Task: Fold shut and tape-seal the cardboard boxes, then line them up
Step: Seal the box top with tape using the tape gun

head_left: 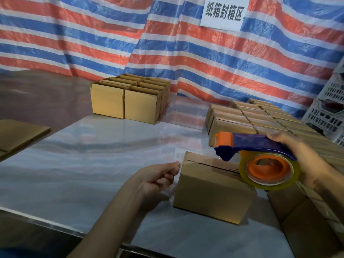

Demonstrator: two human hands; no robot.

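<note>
**Tape drawn out over a closed carton**

Head view: the left hand (pixel 160 175) has its fingers (pixel 175 167) curled in a pinch, and seems to hold the free end of the clear tape (pixel 268 186), though the film is nearly invisible there. The right hand (pixel 294 151) grasps the tape dispenser (pixel 260 144) by its handle, fingers wrapped around it. The cardboard box (pixel 214 187) stands on the worktop (pixel 93 164), just right of the left fingers and beneath the dispenser, flaps folded down with the centre seam showing.

The box is probably light and fairly stiff, so it may slide on the glossy worktop when tape is pressed on; steadying a side wall or top edge should help. The tape is thin, sticky and prone to curling, best kept taut by its end.

Beyond the right fingers lie sealed boxes (pixel 260 116) in rows; well beyond the left fingers stand open boxes (pixel 130 101).
</note>
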